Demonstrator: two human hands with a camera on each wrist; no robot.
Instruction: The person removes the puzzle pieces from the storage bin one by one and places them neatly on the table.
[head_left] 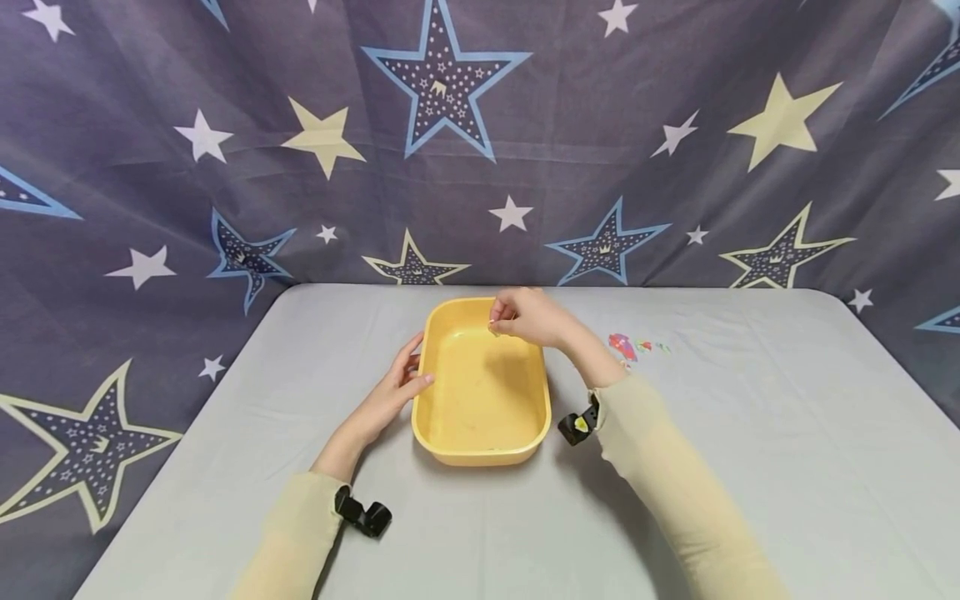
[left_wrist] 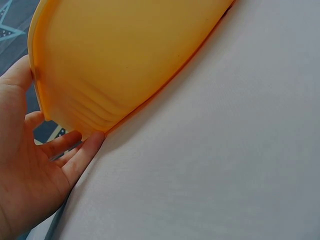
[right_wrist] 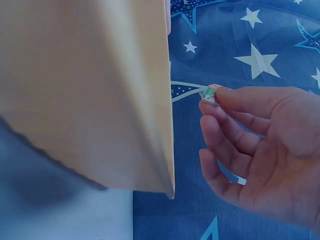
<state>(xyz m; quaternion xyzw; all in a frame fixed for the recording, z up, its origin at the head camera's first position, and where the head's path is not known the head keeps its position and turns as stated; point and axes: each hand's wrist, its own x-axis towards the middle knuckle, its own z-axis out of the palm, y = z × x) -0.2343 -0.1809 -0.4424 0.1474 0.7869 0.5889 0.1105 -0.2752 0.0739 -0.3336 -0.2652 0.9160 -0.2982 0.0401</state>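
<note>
A yellow plastic basin (head_left: pixel 480 392) sits on the grey-covered table. My left hand (head_left: pixel 390 392) holds it by its left side, thumb over the rim and fingers against the outer wall; the left wrist view shows those fingertips along the basin's lower edge. Above the far right part of the basin, my right hand (head_left: pixel 528 317) pinches a tiny whitish piece with green and red print (right_wrist: pixel 209 95) between thumb and index finger. Its other fingers curl loosely below. What kind of thing the piece is, I cannot tell.
Small colourful pieces lie on the table right of the basin: a red and purple one (head_left: pixel 622 346), a small red one (head_left: pixel 643 345) and a greenish one (head_left: pixel 662 347). A dark star-printed curtain (head_left: pixel 480 192) hangs behind the table.
</note>
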